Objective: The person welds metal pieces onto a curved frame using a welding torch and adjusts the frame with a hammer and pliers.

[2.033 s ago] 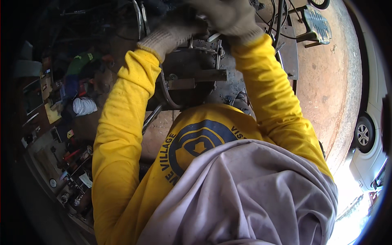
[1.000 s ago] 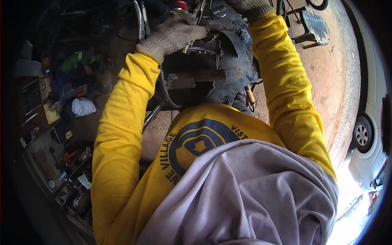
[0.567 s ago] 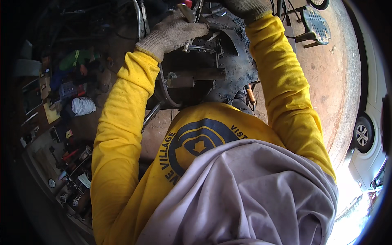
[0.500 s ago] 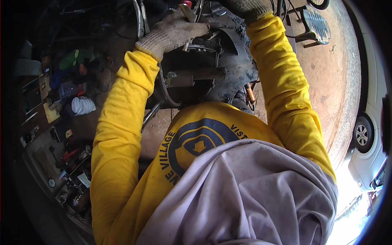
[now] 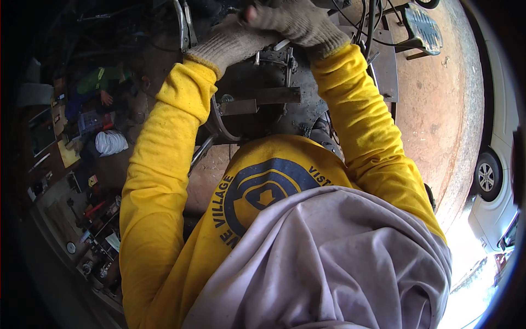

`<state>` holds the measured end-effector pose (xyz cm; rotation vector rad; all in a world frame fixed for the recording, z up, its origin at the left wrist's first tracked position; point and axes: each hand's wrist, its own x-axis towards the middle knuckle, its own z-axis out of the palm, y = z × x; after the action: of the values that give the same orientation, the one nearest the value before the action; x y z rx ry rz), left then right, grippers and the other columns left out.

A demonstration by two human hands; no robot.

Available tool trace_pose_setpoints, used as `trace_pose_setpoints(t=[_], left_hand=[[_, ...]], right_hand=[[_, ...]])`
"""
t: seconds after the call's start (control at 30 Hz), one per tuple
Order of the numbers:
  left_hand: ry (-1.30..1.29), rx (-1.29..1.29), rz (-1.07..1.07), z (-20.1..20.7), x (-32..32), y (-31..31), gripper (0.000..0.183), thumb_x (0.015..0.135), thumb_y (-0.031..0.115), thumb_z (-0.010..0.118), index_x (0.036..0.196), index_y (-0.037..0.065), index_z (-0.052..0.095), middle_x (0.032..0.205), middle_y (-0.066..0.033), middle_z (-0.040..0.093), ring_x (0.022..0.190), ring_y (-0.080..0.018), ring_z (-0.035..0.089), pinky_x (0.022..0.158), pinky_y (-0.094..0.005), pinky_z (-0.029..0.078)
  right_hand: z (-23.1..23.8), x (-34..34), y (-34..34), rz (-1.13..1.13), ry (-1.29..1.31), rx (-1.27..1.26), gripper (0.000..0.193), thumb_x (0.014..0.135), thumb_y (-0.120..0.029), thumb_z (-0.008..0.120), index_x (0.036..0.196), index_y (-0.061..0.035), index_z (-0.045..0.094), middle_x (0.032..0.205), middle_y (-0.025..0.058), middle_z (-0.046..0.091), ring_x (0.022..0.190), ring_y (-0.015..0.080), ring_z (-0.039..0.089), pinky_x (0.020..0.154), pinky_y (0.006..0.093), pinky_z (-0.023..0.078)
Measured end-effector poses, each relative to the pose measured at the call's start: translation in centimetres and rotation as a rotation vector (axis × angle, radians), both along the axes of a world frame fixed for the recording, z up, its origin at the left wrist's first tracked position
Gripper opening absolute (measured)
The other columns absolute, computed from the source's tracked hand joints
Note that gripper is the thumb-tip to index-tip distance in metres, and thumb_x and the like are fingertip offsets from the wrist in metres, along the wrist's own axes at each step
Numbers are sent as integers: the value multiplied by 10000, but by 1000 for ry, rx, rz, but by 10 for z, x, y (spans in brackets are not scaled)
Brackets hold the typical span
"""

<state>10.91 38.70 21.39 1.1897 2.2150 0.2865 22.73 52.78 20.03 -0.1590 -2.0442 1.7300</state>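
Both my hands wear brown knit gloves and meet at the top, over a dark metal assembly (image 5: 315,82). My left hand (image 5: 235,41) reaches in from the left; its fingers are hidden behind the other glove. Across it lies my right hand (image 5: 298,23), fingers curled, with a pinkish tip showing at its left end. What lies between the hands is hidden. Close to my left wrist stand locking pliers (image 5: 182,24). Below the hands, the assembly has a curved rim (image 5: 219,118), a flat crossbar (image 5: 274,96) and a small clamp-like rod (image 5: 289,66).
Black cables (image 5: 364,22) hang beside my right wrist, near a metal plate (image 5: 386,71). A stool (image 5: 422,30) and a parked white car (image 5: 496,181) are at the right. At the left, a person in green (image 5: 101,82) sits low near a white bundle (image 5: 111,142) and scattered tools (image 5: 98,241).
My right hand has moved left and down onto my left hand, and its forearm has swung inward. The red-handled tool and the orange handle seen before are now covered.
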Motion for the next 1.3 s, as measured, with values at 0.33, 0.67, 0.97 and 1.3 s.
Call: trace_pose_setpoints(t=[0.33,0.67,0.97,1.3], left_hand=[[163,-133,-143,31,22,26,626,823,459,698,1315,83,603,1216,-201,670,1145,-355,638,995,-438,504],[248,24,-362,16,-1,7,474,874,399,715,1197,52,687,1207,-165,679,1121,-335,644,967,-406,511],[-76,224,-440,-3,-31,-9,275,966,137,592,1203,127,730,1226,-108,694,1172,-287,641,1016,-369,499],[118,198,-545,-7,-33,-13,322,948,58,578,1210,171,725,1179,-121,705,1112,-290,660,969,-344,523]], right_hand=[[-12,-28,-3,1,42,-895,872,878,-478,737,1526,-21,374,1442,216,528,1274,308,533,1059,386,420],[-42,-34,14,-214,-29,107,479,1007,-346,580,1364,-27,575,1353,126,613,1209,276,591,998,371,477],[-32,-47,7,258,201,-770,490,983,-331,608,1365,-26,566,1290,108,639,1186,268,585,1031,358,456],[-19,-48,9,-170,-365,1171,1065,608,-406,867,1506,-60,411,1557,151,405,1469,267,343,1215,319,278]])
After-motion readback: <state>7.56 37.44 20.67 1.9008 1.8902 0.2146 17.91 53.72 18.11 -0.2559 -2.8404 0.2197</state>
